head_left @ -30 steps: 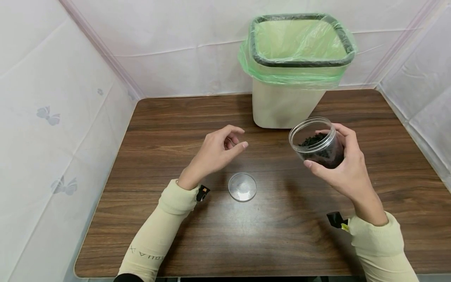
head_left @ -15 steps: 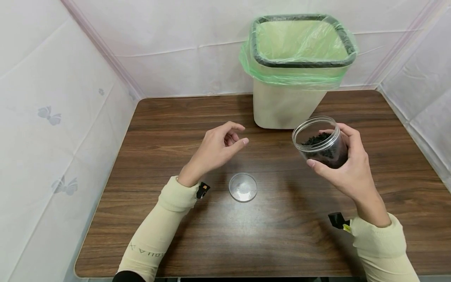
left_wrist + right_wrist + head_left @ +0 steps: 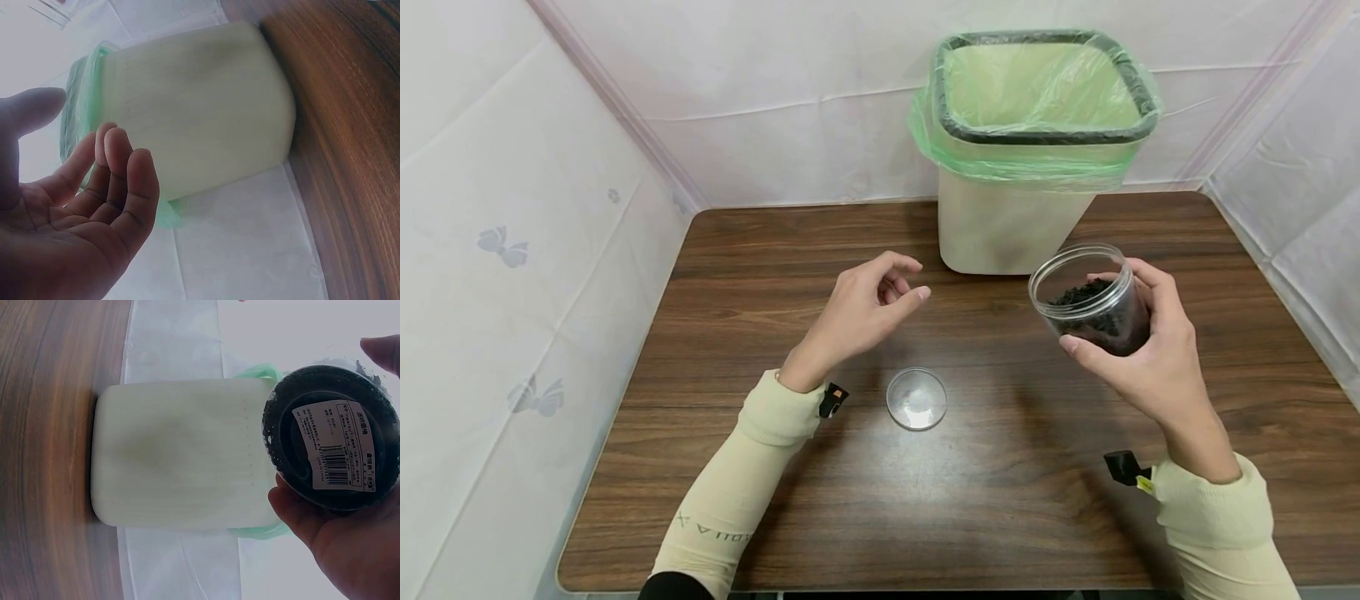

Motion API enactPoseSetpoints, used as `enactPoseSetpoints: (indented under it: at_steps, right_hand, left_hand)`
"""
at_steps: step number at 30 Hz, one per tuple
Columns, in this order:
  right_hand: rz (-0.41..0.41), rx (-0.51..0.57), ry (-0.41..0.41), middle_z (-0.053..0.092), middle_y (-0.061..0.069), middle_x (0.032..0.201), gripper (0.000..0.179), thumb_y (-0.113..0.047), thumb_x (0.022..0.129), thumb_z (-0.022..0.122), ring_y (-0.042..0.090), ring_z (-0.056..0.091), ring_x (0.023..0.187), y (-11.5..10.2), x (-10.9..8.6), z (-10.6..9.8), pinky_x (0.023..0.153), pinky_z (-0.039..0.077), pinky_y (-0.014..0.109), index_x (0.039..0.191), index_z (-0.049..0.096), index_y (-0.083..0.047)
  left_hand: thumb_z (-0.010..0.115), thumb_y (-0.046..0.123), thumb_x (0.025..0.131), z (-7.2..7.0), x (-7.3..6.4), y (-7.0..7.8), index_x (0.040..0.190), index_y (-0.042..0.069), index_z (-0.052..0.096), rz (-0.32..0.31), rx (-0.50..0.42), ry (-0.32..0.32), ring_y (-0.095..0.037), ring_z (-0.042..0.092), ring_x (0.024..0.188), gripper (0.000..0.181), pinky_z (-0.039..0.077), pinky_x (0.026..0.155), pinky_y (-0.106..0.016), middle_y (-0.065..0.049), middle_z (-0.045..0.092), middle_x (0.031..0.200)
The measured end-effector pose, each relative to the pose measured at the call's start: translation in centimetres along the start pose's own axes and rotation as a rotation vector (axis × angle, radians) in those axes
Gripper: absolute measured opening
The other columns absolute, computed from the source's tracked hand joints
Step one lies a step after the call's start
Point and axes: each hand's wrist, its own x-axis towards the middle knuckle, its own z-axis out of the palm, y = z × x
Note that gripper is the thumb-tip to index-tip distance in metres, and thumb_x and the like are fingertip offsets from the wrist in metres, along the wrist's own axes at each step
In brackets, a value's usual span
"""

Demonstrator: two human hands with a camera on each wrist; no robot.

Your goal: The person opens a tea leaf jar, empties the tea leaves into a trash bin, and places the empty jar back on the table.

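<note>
My right hand [image 3: 1157, 358] grips a clear plastic jar [image 3: 1093, 304] around its side, above the table's right half. The jar has no lid on it, tilts toward the left, and holds dark, crumbly bits [image 3: 1086, 293]. Seen in the right wrist view, the jar's base [image 3: 334, 447] carries a white barcode label. Over the middle of the table hovers my left hand [image 3: 867, 308], its fingers loosely bent and nothing between them. A round clear lid [image 3: 917, 399] lies flat on the table, just below that hand.
At the back of the wooden table [image 3: 760, 258] stands a pale bin [image 3: 1000, 225], lined with a green plastic bag [image 3: 1026, 162] under a dark rim. White sheeting [image 3: 775, 100] closes off the back and both sides.
My right hand has drifted slightly to the right with the jar. The left hand has risen a little in the head view, while lid and bin stay put.
</note>
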Motion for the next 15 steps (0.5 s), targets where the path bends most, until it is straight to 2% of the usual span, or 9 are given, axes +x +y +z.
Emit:
enactPoseSetpoints:
  at_steps: [6,15]
  right_hand:
    - [0.009,-0.001,0.014,0.066,0.008,0.125,0.095,0.015,0.059,0.084,0.01,0.059,0.11,0.61,0.15,-0.35,0.088,0.04,0.017,0.144,0.046,-0.005]
    - [0.025,-0.012,0.021,0.065,0.009,0.126,0.096,0.014,0.06,0.085,0.012,0.058,0.112,0.68,0.31,-0.66,0.089,0.04,0.018,0.146,0.048,-0.008]
  left_hand:
    - [0.071,0.03,0.094,-0.19,0.21,0.19,0.117,0.015,0.068,-0.014,-0.01,0.012,-0.01,0.06,0.074,0.028,0.05,0.068,-0.029,0.004,0.065,0.087]
    - [0.071,0.027,0.094,-0.33,0.51,0.25,0.117,0.012,0.068,0.006,-0.022,0.024,-0.012,0.061,0.076,0.028,0.051,0.068,-0.03,0.001,0.065,0.087]
